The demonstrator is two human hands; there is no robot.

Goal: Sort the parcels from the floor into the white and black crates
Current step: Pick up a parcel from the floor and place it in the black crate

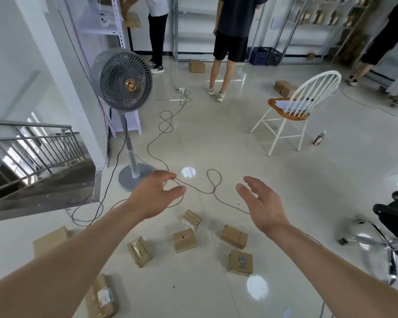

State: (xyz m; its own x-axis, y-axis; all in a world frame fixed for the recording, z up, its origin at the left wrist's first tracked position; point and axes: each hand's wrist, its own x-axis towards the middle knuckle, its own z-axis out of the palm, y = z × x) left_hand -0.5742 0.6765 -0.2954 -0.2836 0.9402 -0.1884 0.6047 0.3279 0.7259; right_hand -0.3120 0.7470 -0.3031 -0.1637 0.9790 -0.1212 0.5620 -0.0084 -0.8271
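Over glossy pale floor tiles (285, 180): left hand (154, 198) and right hand (264, 205) both spread, empty, apart. Beneath them small brown cardboard parcels (184, 240) lie scattered, untouched. Step, likely: reaching for a pick. Next needs stooping and choosing one; dark slatted plastic crate (264, 55) stands far back.

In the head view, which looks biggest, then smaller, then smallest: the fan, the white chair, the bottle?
1. fan, tallest with its stand.
2. white chair, nearly as big, so that order is unsure.
3. bottle, clearly smallest.
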